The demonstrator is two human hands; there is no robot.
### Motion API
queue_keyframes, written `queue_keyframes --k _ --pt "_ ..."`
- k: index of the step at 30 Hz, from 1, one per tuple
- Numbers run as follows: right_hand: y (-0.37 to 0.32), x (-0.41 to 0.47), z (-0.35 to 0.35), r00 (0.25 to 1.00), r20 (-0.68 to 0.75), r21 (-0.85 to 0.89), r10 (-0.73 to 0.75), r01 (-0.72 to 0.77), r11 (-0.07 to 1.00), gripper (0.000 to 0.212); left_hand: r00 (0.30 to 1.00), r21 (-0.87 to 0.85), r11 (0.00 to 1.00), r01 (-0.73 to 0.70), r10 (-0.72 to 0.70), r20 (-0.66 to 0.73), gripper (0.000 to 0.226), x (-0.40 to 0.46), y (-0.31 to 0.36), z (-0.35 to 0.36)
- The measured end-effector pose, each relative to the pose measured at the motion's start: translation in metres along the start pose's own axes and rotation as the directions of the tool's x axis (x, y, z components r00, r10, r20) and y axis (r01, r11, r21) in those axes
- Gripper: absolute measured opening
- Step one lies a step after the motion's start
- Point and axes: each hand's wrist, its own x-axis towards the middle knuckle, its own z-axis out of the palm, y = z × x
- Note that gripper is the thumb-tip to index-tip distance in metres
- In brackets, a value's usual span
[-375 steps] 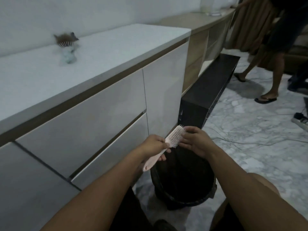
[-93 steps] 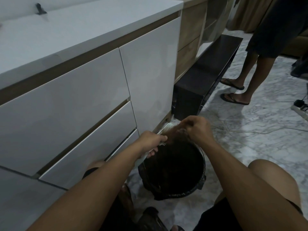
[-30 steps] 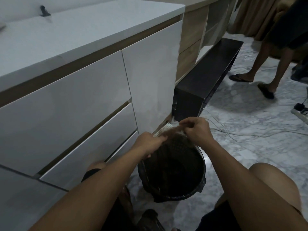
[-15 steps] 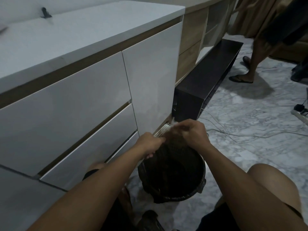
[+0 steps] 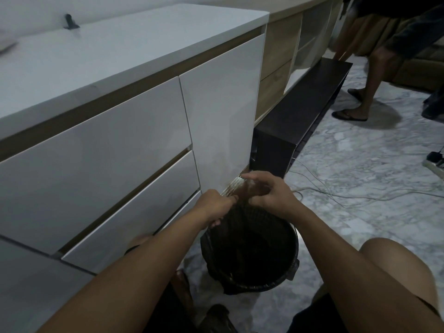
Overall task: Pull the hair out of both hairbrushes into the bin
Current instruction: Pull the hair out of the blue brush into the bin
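A black bin [image 5: 292, 246] stands on the marble floor beside the white cabinet. Over its far rim my left hand [image 5: 215, 207] grips the handle of a pale hairbrush [image 5: 233, 188], bristles up. My right hand [image 5: 266, 191] reaches over the brush head, its fingers pinching a tuft of brown hair [image 5: 249, 189] that lies on the bristles. Most of the brush is hidden by both hands. At the far left edge of the cabinet top a pale blurred object [image 5: 7, 44] shows; whether it is the other brush I cannot tell.
The white cabinet [image 5: 120, 145] with drawers fills the left. A dark low bench [image 5: 302, 114] runs behind the bin. Cables [image 5: 348, 195] trail over the floor to a power strip [image 5: 436, 162]. A person's legs in sandals [image 5: 353, 114] stand at the back right. A small dark hook [image 5: 69, 20] sits on the countertop.
My right hand's fingers have shifted on the brush head, pulling at the hair tuft. The person at the back right has stepped across the floor. The bin stays put.
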Motion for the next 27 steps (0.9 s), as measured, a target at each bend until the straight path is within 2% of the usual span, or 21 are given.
queue_keyframes --k 3,6,11,15,17,19,21,23,27 --pt "0.008 0.003 0.008 0.998 -0.009 -0.194 -0.060 0.057 0.979 0.035 0.999 -0.029 1.000 -0.009 0.011 0.043 0.039 -0.002 0.002 0.001" --pt "0.010 0.005 0.009 0.980 -0.168 -0.220 -0.109 0.071 0.973 0.015 0.997 -0.033 0.999 -0.008 0.011 0.080 0.039 -0.004 0.004 0.001" --pt "0.010 0.007 0.002 0.929 -0.355 -0.143 0.110 -0.170 0.975 0.025 0.996 -0.100 0.995 0.005 0.003 0.086 0.039 -0.001 0.005 0.002" --pt "0.015 0.010 -0.003 0.883 -0.427 -0.023 0.194 -0.225 0.974 0.020 0.995 -0.116 0.993 0.004 0.008 0.101 0.039 -0.002 0.008 0.002" --pt "0.011 0.009 -0.005 0.897 -0.388 0.079 0.214 -0.199 0.977 0.022 0.994 -0.122 0.992 0.012 0.001 0.105 0.038 -0.004 0.009 0.003" --pt "0.002 0.007 -0.005 0.938 -0.273 0.215 0.212 -0.156 0.964 0.032 0.994 -0.131 0.991 0.031 -0.017 0.107 0.034 -0.005 0.009 0.003" --pt "-0.002 0.004 -0.004 0.970 -0.153 0.267 0.187 -0.142 0.953 0.034 0.993 -0.150 0.987 0.054 -0.037 0.111 0.027 -0.005 0.009 0.003" --pt "-0.001 0.002 0.000 0.980 -0.092 0.258 0.177 -0.148 0.955 0.035 0.992 -0.192 0.979 0.070 -0.047 0.121 0.024 -0.006 0.008 0.002" --pt "0.007 0.003 0.006 0.978 -0.155 0.067 0.141 -0.132 0.989 0.048 0.988 -0.210 0.976 0.052 -0.019 0.156 0.030 -0.008 0.007 0.001"
